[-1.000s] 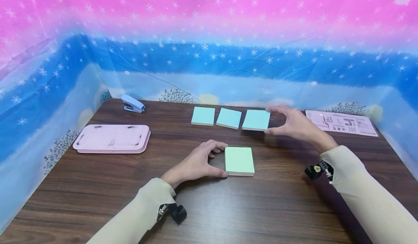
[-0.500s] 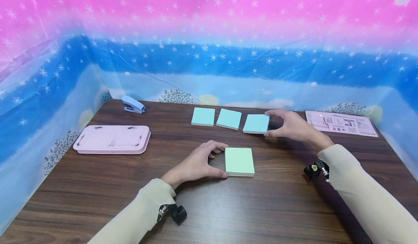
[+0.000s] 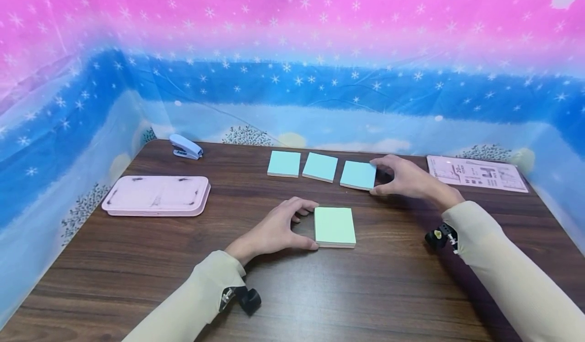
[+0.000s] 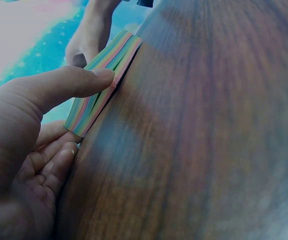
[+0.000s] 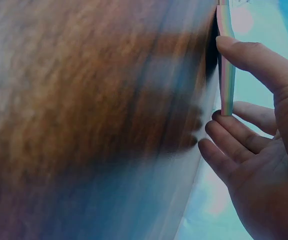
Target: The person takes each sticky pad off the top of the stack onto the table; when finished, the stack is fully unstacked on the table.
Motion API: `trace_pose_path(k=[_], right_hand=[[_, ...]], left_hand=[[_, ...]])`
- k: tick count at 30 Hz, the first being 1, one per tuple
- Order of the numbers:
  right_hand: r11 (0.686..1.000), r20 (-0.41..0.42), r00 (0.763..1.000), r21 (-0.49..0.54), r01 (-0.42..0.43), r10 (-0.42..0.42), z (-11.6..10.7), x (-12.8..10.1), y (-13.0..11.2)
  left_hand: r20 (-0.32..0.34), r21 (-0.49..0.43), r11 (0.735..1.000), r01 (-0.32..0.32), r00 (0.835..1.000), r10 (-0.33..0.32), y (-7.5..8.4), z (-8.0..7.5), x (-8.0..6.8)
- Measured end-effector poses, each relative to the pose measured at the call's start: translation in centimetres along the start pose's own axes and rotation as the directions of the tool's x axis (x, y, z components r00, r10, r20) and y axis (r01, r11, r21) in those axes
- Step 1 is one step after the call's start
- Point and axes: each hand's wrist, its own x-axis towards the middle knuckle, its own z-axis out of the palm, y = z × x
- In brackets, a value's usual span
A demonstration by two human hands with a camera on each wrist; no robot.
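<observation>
— Left hand (image 3: 274, 229)?
— Curled round the left edge of the green sticky-note pad (image 3: 335, 225), thumb and fingers pinching it, flat on the bench (image 3: 137, 260).
— Right hand (image 3: 407, 177)?
— Gripping the right edge of the rightmost blue sticky-note pad (image 3: 358, 174), third in a row near the bench's far side.

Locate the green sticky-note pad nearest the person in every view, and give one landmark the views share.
Head: the green pad lies centre, low on the table, the left hand gripping its left edge.
Left wrist: its striped edge runs upper left, under the thumb.
Right wrist: not in it; the pad there is the blue one by the right hand.
Shared landmark: the dark wood table.
</observation>
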Motion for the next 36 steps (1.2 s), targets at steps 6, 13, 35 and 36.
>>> trace_pose_path(k=[6,13,35,36], right_hand=[[0.998,-0.001,1.0,-0.056,0.025,-0.025,0.3,0.0,0.2],[0.997,0.008,0.999,-0.07,0.035,-0.034,0.3,-0.1,-0.1],[0.996,-0.176,0.982,0.051,0.075,-0.065,0.0,-3.2,-2.1],[0.995,-0.188,0.98,0.059,0.081,-0.069,0.1,-3.4,-2.2]], left_hand=[[-0.001,-0.002,1.0,-0.012,1.0,0.012,0.3,0.0,0.0],[-0.001,-0.005,1.0,-0.009,1.0,0.009,0.3,0.0,0.0],[-0.006,-0.013,1.0,0.001,1.0,-0.001,0.3,0.0,0.0],[-0.004,-0.011,1.0,0.004,1.0,-0.004,0.2,0.0,0.0]])
